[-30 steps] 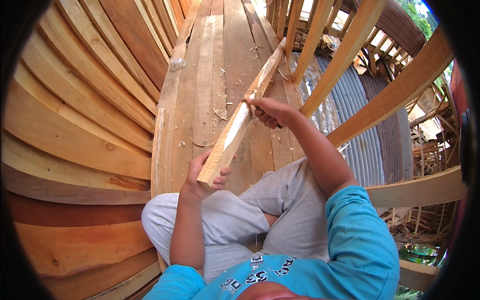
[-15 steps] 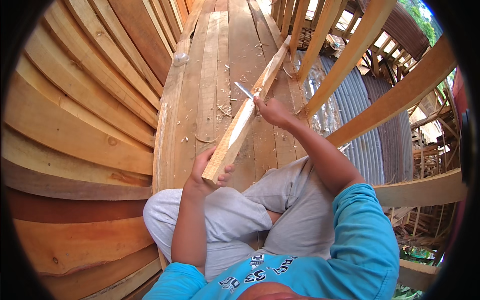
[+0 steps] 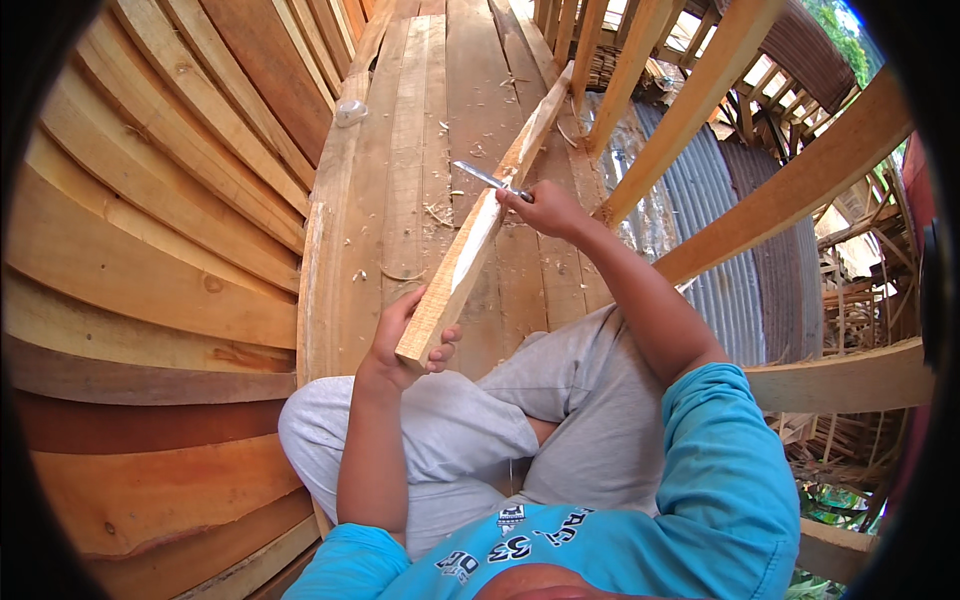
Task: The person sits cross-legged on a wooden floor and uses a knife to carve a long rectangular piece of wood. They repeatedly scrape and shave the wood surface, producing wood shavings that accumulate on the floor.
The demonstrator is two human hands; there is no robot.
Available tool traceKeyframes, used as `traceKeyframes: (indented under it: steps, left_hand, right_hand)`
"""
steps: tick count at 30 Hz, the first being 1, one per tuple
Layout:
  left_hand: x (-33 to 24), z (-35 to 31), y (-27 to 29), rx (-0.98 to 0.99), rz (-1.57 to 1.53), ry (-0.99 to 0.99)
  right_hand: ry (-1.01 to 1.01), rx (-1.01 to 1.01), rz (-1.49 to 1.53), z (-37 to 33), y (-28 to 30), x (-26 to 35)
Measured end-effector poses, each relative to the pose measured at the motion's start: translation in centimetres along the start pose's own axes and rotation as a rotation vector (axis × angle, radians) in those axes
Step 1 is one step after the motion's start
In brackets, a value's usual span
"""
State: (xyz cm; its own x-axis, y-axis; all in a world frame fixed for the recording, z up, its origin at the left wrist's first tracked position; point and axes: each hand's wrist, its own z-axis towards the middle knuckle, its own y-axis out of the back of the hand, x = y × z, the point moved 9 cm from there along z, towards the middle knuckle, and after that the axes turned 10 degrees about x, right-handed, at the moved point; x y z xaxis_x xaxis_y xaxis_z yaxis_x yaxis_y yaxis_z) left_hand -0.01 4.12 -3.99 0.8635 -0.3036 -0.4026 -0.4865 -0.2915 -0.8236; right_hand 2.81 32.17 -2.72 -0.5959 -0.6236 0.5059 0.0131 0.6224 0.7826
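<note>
A long squared piece of wood slants away from me, its near end raised over my lap and its far tip by the railing posts. My left hand wraps round the near end from below, fingers showing on the right side. In my right hand is a knife, gripped by its dark handle. Its blade lies across the wood about midway along and points to the upper left. Pale, freshly cut wood shows on the upper face near the blade.
Curled shavings are scattered over the plank floor. A small clear plastic object lies by the left plank wall. Upright wooden slats line the right side, with corrugated metal sheets beyond them.
The knife has turned, so more of its blade and handle shows. My right hand has shifted slightly up and right relative to the wood. My left hand keeps its hold.
</note>
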Motion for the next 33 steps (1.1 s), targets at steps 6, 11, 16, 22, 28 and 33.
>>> traceKeyframes:
  steps: [6,11,16,22,28,33]
  left_hand:
    - [-0.1,-0.4,0.1,-0.022,-0.015,-0.017]
    - [0.0,-0.1,0.7,0.04,0.011,-0.005]
    - [-0.2,-0.1,-1.1,-0.027,0.037,-0.052]
    - [-0.4,-0.6,-0.2,-0.046,0.039,-0.057]
    - [-0.2,0.0,-0.3,-0.018,0.03,-0.031]
    - [-0.2,-0.3,0.8,0.022,0.045,-0.011]
  right_hand:
    - [-0.091,-0.042,0.073,-1.6,-0.1,1.9]
    - [-0.101,-0.144,0.06,-0.2,0.5,0.2]
    - [-0.229,-0.34,0.206,1.2,3.0,-6.2]
    - [-0.113,-0.122,0.137,0.2,1.0,-2.0]
    - [-0.013,-0.366,0.106,0.8,-0.7,-1.9]
    - [-0.322,0.187,0.829,1.3,-4.3,-2.1]
